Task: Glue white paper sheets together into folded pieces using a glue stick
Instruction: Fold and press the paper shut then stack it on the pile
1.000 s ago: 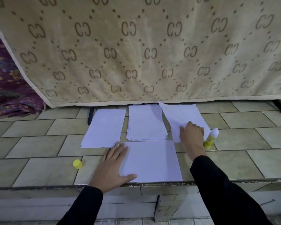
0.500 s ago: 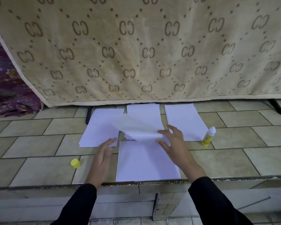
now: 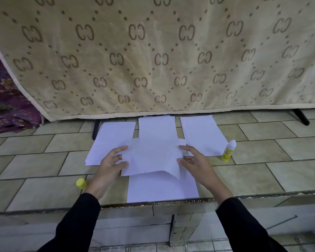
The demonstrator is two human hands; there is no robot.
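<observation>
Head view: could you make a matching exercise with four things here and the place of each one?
1. glue stick
2. cap
3. lifted sheet
4. near sheet

A. flat at the front edge of the ledge
B. gripped by left hand and right hand
C. standing right of the right pile
D. lying beside the left wrist

Pairs: 1-C, 2-D, 3-B, 4-A

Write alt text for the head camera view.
The left hand and right hand hold a white sheet by its side edges above a second sheet lying at the front of a tiled ledge. Three paper piles lie behind; an uncapped glue stick stands at the right, a yellow cap lies at the left.
</observation>
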